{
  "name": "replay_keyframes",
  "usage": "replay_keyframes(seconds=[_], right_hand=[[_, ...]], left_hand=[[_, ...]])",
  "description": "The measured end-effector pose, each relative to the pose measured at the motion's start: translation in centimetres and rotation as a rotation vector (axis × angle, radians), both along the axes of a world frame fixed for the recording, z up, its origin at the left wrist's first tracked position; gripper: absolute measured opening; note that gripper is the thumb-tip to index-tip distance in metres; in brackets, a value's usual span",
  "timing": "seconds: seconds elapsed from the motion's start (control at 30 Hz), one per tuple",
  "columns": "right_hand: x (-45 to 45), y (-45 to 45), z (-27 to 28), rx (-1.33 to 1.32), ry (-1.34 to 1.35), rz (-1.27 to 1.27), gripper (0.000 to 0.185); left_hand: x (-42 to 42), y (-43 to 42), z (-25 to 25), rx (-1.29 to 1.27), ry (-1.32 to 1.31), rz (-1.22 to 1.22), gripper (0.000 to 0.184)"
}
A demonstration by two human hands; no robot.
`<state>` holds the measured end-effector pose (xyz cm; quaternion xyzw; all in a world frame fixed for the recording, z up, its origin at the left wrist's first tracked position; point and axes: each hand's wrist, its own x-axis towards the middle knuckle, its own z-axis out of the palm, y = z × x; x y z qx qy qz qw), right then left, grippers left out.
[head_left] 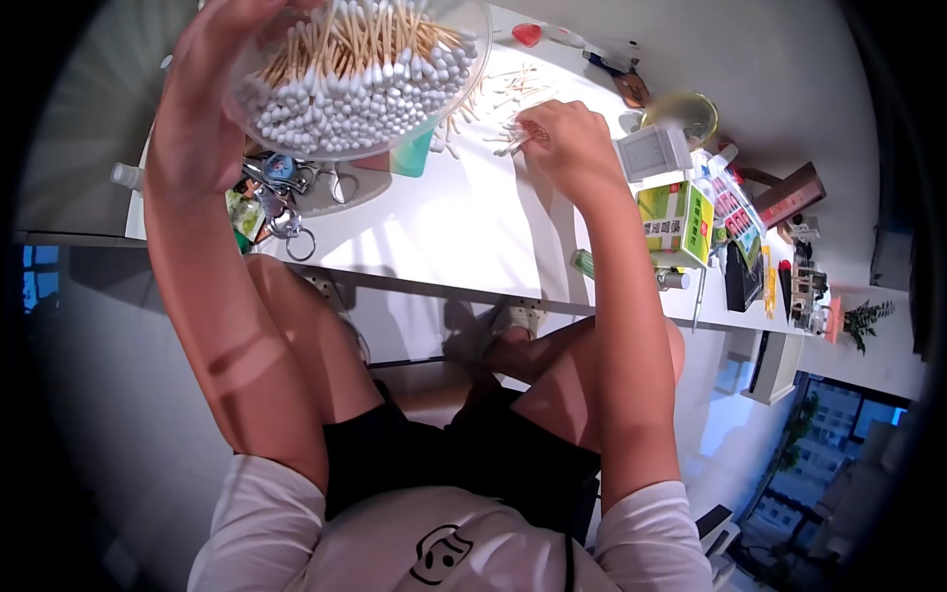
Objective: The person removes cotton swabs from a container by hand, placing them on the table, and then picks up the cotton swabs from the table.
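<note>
My left hand is raised at the upper left, closed on the side of a clear round tub. The tub is tilted towards me and packed with cotton swabs with white tips and wooden sticks. Part of that hand is cut off by the frame's top edge. Over the table, my right hand has its fingers pinched around a small bunch of cotton swabs, tips pointing left. Loose cotton swabs lie scattered on the white tabletop just beyond it.
Left of the tabletop's middle lie metal scissors and clippers, beside a green card. At the right are a white box, a green-yellow medicine box, a glass jar and a dark box. The table's front edge runs above my knees.
</note>
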<state>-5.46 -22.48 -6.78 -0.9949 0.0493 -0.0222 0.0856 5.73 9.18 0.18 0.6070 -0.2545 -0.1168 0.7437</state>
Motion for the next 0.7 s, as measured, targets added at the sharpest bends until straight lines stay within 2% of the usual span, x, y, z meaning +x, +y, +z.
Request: replay_keyframes(seconds=[0.1,0.2,0.47,0.57,0.7], right_hand=[[-0.3,-0.7,-0.2,0.047,-0.032,-0.005,0.033],[-0.3,-1.0,0.1,-0.031,0.027,-0.010,0.038],[0.9,-0.3,-1.1,-0.153,0.071,-0.031,0.022],[1.0,-0.3,-2.9,-0.163,-0.056,-0.016,0.024],[1.1,-0.1,-3.4,-0.163,-0.091,-0.009,0.025]], left_hand=[[0.1,-0.1,-0.1,0.029,-0.042,0.026,0.075],[0.2,-0.1,-0.2,0.010,-0.022,0.025,0.075],[0.4,-0.2,-0.3,0.015,-0.023,0.017,0.074],[0.2,-0.4,-0.2,0.027,-0.020,0.025,0.074],[0.1,-0.4,-0.3,0.043,-0.018,0.053,0.073]])
